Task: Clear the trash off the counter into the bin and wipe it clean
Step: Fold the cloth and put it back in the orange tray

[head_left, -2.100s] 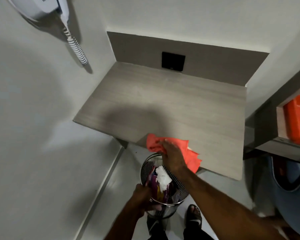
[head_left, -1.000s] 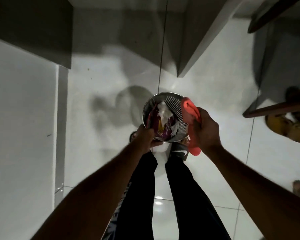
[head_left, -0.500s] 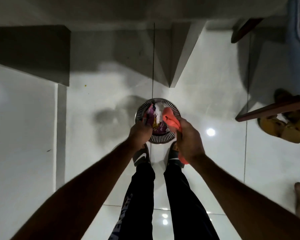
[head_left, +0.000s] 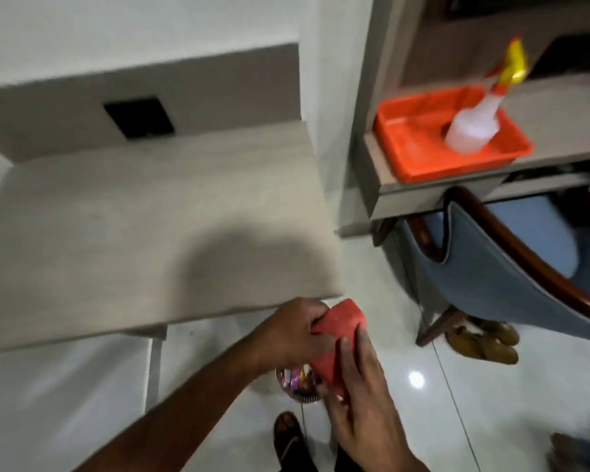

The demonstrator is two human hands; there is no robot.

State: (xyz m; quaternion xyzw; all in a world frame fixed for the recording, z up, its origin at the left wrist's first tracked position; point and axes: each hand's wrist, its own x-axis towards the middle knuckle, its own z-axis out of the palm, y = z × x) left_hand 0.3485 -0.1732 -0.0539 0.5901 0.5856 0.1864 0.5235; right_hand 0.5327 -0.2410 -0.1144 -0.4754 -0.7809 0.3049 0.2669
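Observation:
Both hands hold the red cloth [head_left: 338, 338] just off the counter's front right corner. My left hand [head_left: 286, 335] pinches the cloth's upper left edge. My right hand [head_left: 358, 396] grips its lower part, fingers laid along it. Below the hands, the metal mesh bin [head_left: 295, 386] stands on the floor with colourful wrappers inside; my hands and the cloth hide most of it. The light wood-grain counter [head_left: 133, 226] fills the left of the view and its top is bare.
To the right, a shelf carries an orange tray [head_left: 419, 155] with a white spray bottle [head_left: 474, 127] in it. A blue chair with a dark wooden frame [head_left: 491, 274] stands under it. Brown shoes [head_left: 481, 338] lie on the glossy tiled floor.
My view has swung up from the floor to the counter. My left hand let go of the bin, which now stands on the floor, and joined my right hand on the cloth.

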